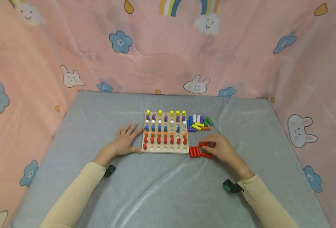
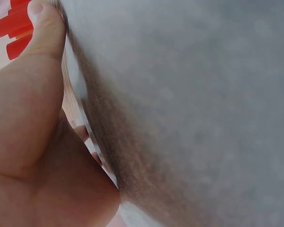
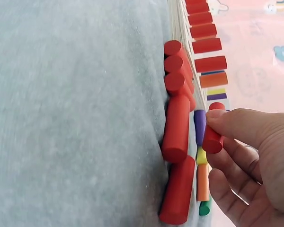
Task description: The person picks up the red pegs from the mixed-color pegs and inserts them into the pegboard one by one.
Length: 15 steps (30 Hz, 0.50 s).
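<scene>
A wooden pegboard (image 1: 168,151) stands on the table with rows of yellow, purple, white, blue, orange and red pegs upright in its holes. In its front row, one red peg (image 1: 144,146) stands at the left end, beside bare holes. My left hand (image 1: 123,143) rests at the board's left edge, fingers spread, thumb at the near corner. To the right of the board, my right hand (image 1: 220,148) pinches a red peg (image 3: 214,135) between thumb and fingers, above the table. Beneath it lie several red pegs (image 1: 194,152) side by side, with another red peg (image 1: 206,155) lying apart.
Loose pegs lie beside the board's far right side, among them an orange peg (image 1: 206,128), a green peg (image 1: 209,121) and a white peg (image 1: 194,118). Grey cloth (image 1: 156,190) covers the table. A pink printed curtain (image 1: 156,63) hangs behind and at both sides.
</scene>
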Each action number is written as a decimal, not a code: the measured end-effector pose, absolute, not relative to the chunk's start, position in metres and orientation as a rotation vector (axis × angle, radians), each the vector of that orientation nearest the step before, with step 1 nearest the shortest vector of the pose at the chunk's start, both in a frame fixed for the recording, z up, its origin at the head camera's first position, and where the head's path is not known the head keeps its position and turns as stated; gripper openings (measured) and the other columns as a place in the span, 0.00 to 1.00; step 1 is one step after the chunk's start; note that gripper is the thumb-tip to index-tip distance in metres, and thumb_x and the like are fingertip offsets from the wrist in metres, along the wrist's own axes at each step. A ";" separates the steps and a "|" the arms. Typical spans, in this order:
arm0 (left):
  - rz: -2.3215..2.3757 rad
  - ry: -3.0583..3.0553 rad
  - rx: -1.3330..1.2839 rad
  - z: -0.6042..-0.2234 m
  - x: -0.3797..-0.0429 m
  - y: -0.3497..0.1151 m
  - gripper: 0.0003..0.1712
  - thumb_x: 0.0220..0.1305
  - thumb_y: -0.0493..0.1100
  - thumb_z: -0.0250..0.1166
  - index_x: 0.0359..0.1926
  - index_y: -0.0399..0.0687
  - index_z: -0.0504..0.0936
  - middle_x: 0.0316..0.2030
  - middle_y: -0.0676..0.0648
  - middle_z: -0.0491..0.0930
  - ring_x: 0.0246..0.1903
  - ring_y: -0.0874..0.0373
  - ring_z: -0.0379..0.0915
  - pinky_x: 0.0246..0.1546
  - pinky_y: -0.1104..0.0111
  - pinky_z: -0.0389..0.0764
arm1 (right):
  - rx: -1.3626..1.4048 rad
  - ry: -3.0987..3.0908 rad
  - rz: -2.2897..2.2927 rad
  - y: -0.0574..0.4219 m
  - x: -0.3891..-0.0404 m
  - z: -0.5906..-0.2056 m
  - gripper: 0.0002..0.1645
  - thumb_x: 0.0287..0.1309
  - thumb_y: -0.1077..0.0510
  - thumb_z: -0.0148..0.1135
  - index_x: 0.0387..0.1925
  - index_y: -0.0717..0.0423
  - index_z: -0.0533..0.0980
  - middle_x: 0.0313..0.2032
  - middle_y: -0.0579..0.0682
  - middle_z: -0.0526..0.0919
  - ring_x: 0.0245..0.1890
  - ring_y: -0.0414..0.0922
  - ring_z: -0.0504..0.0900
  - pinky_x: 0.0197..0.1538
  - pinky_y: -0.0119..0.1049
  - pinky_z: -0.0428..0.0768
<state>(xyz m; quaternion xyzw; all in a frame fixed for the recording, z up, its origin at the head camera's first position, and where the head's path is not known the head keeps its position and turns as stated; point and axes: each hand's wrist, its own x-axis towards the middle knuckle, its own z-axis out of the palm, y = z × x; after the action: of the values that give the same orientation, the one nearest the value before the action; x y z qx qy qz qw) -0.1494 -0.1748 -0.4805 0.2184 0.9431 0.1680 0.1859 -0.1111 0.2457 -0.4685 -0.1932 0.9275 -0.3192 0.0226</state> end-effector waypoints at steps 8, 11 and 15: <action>0.470 2.658 0.612 -0.481 -0.150 -0.174 0.59 0.56 0.65 0.68 0.80 0.62 0.43 0.80 0.42 0.34 0.79 0.36 0.26 0.71 0.32 0.33 | -0.622 2.874 -0.963 0.237 -0.109 -0.467 0.13 0.53 0.57 0.74 0.43 0.51 0.87 0.36 0.45 0.86 0.34 0.39 0.77 0.37 0.29 0.77; 0.472 2.660 0.613 -0.482 -0.150 -0.175 0.59 0.56 0.65 0.68 0.80 0.62 0.43 0.80 0.42 0.34 0.79 0.36 0.26 0.71 0.32 0.33 | -0.655 2.878 -0.964 0.233 -0.109 -0.465 0.12 0.54 0.57 0.74 0.42 0.51 0.87 0.35 0.44 0.86 0.33 0.38 0.77 0.36 0.29 0.77; 0.473 2.662 0.611 -0.482 -0.150 -0.175 0.59 0.56 0.65 0.69 0.80 0.62 0.43 0.80 0.42 0.34 0.79 0.36 0.26 0.71 0.32 0.33 | -0.687 2.868 -0.984 0.228 -0.108 -0.464 0.12 0.53 0.57 0.74 0.41 0.50 0.87 0.35 0.44 0.85 0.33 0.38 0.77 0.36 0.29 0.77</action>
<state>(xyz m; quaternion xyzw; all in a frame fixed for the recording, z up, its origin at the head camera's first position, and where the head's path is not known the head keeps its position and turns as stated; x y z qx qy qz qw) -0.1498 -0.1751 -0.4818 0.2167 0.9439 0.1679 0.1840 -0.1080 0.2281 -0.4638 -0.2211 0.9224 -0.3163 0.0163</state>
